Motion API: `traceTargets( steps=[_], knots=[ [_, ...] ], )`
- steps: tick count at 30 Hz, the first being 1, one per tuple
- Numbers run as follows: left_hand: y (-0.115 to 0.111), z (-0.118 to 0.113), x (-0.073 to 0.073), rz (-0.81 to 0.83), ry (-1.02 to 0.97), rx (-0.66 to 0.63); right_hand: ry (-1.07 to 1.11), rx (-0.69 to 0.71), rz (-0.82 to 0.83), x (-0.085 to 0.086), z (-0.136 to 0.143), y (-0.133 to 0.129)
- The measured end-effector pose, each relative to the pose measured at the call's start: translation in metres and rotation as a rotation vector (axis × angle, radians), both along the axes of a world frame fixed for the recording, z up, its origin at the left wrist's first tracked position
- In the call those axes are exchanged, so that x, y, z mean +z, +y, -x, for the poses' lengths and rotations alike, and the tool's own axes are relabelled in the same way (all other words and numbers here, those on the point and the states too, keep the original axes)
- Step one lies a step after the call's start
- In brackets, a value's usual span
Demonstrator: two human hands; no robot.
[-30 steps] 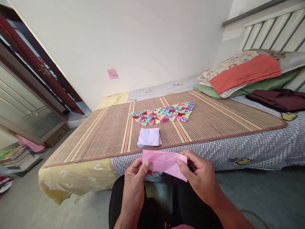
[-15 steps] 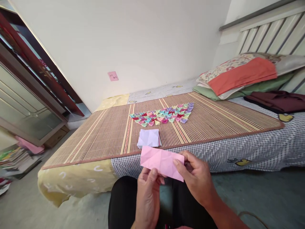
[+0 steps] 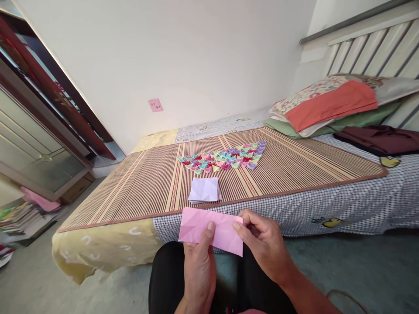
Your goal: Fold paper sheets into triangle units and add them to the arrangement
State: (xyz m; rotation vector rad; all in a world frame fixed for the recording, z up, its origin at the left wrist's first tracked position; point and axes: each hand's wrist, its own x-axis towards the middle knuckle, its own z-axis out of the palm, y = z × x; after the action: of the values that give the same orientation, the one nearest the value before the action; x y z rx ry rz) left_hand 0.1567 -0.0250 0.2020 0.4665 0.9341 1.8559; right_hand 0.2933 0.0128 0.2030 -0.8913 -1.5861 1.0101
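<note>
A pink sheet of paper (image 3: 196,224), folded into a long rectangle and creased, is held above my lap between both hands. My left hand (image 3: 200,266) grips its lower edge near the middle, thumb on top and fingers behind. At the right end, my right hand (image 3: 265,244) pinches the paper between thumb and fingers. Just beyond lies a stack of square paper sheets (image 3: 204,190), the top one pale lilac with creases. Farther back, several rows of small folded paper pieces (image 3: 225,156) in many colours stand on the mat.
A striped woven mat (image 3: 144,183) covers the bed. Pillows (image 3: 334,104) and folded dark red cloth (image 3: 382,139) lie at the right. A pink note (image 3: 155,105) is on the wall. Books (image 3: 19,218) are piled on the floor at the left.
The pink paper has moved left and slightly toward me. My left thumb has slid higher onto its face. My right hand has shifted left with its end.
</note>
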Motion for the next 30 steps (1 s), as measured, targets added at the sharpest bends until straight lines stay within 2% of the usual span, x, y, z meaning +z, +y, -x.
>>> traceTargets(
  steps=[5, 11, 13, 19, 23, 26, 30],
  knots=[
    [-0.002, -0.004, 0.002, 0.022, 0.008, -0.01, 0.08, 0.001, 0.04, 0.0, 0.001, 0.001],
    [0.0, -0.002, 0.002, 0.026, 0.044, 0.026, 0.258, 0.112, 0.258, 0.003, 0.0, 0.007],
    [0.001, -0.002, 0.0, 0.03, 0.054, 0.014, 0.242, 0.114, 0.24, 0.003, 0.0, 0.008],
    [0.0, 0.0, -0.006, 0.027, 0.172, 0.028, 0.115, -0.004, 0.077, 0.004, 0.0, 0.006],
    [-0.002, 0.003, -0.006, 0.043, 0.244, 0.029, 0.104, 0.061, 0.139, 0.008, 0.001, 0.006],
    [-0.002, 0.004, -0.008, 0.012, 0.215, 0.02, 0.103, 0.06, 0.14, 0.009, 0.003, 0.006],
    [-0.002, 0.0, -0.011, 0.039, 0.24, -0.082, 0.107, 0.045, 0.136, 0.008, 0.006, 0.003]
  ],
)
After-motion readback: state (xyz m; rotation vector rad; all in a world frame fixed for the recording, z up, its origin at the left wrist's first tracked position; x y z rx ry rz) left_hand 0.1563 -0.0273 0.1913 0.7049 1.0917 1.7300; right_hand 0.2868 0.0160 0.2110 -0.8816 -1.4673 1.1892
